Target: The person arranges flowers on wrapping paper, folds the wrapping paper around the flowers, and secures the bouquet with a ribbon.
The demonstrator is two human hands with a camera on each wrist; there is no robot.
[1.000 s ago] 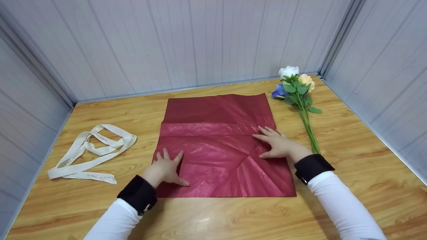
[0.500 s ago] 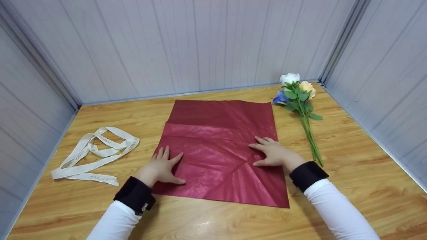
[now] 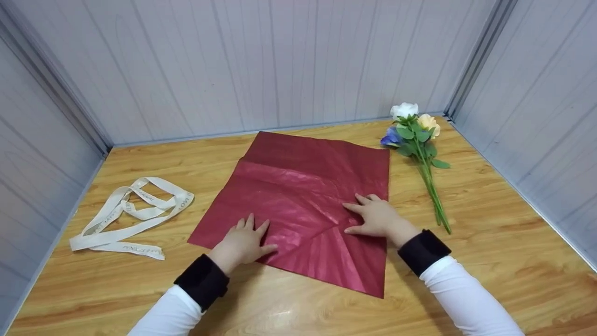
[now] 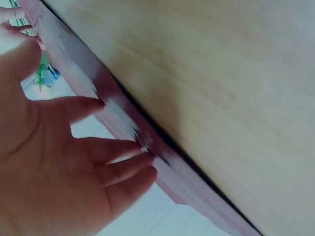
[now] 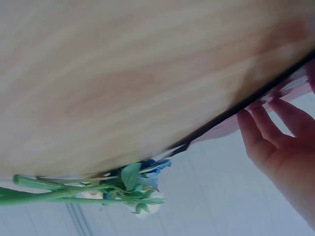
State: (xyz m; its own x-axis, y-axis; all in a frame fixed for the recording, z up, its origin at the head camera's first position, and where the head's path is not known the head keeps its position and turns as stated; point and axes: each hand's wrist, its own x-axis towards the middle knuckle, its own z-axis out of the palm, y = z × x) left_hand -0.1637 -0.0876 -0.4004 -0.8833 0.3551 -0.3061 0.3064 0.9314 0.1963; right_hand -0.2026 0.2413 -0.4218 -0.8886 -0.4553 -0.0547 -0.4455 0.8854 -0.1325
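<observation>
A dark red sheet of wrapping paper [image 3: 289, 196] lies creased on the table, turned so that one corner points toward me. My left hand [image 3: 243, 245] touches its front left part with fingers spread. On the right part of the sheet rests my right hand [image 3: 375, 218], its fingers also spread. In the left wrist view the fingertips of the left hand [image 4: 83, 162] meet the paper [image 4: 106, 93]. The right wrist view has the right hand [image 5: 280, 142] with its fingertips on the paper near its edge.
At the left of the wooden table [image 3: 298, 317] lies a loosely looped cream ribbon [image 3: 109, 238] with printed letters. Three flowers [image 3: 415, 128], white, yellow and blue, lie at the right with their green stems toward me. Grey panel walls [image 3: 298, 65] border the table at the back and sides.
The red paper has rotated clockwise under my hands. My left hand has moved right; my right hand has shifted a little left and toward me. The ribbon and flowers stay in place.
</observation>
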